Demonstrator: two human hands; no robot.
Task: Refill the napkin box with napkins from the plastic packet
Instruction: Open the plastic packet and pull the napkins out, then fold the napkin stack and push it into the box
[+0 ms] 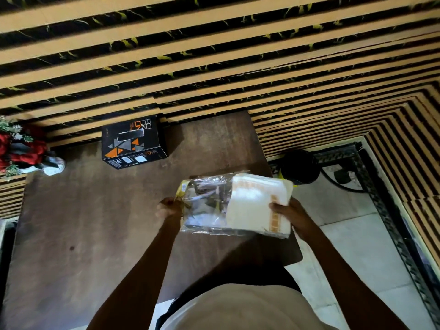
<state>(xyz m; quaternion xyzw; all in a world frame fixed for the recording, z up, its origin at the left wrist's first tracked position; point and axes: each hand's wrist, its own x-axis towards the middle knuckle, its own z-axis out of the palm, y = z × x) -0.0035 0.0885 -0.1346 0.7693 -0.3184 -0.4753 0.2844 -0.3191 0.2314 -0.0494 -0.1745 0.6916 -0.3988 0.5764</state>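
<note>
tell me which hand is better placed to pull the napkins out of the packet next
Probably the right hand: it already grips the napkins at the plastic packet's right end, while the left hand holds the emptier end.

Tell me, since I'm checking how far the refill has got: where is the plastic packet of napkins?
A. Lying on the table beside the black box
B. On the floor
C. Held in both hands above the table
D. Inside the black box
C: the left hand and right hand grip opposite ends of the packet, well clear of the black box.

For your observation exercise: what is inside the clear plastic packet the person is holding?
The plastic packet holds a white napkin stack with orange edging, filling its right end. The left part looks crumpled and mostly empty. The stack's lower layers are hidden.
</note>
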